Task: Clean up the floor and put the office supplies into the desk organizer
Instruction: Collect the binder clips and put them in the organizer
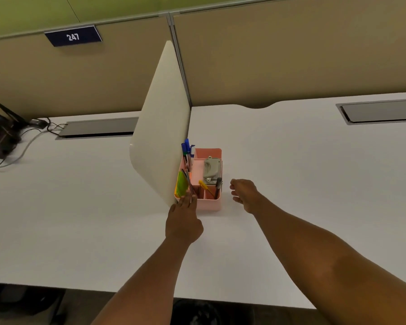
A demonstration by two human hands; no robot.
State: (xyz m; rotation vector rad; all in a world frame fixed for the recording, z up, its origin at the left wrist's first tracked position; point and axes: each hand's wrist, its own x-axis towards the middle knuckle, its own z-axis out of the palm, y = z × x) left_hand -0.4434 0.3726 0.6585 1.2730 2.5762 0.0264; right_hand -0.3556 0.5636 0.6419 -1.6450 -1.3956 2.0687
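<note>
Thin sticks [189, 184] are pinched by the left hand [184, 221] at the pink organizer [209, 204]; the right hand [243, 193] is held loosely open, empty. The light organizer could be tipped or slid on the bench [291, 184] if pushed unsteadied.

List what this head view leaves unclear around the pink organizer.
- Floor: mostly cut off by the desk edge, dark and blurred.
- Left hand fingertips: whether they grip the thin dark items is unclear.
- Pink organizer left wall: hidden by the white divider.
</note>
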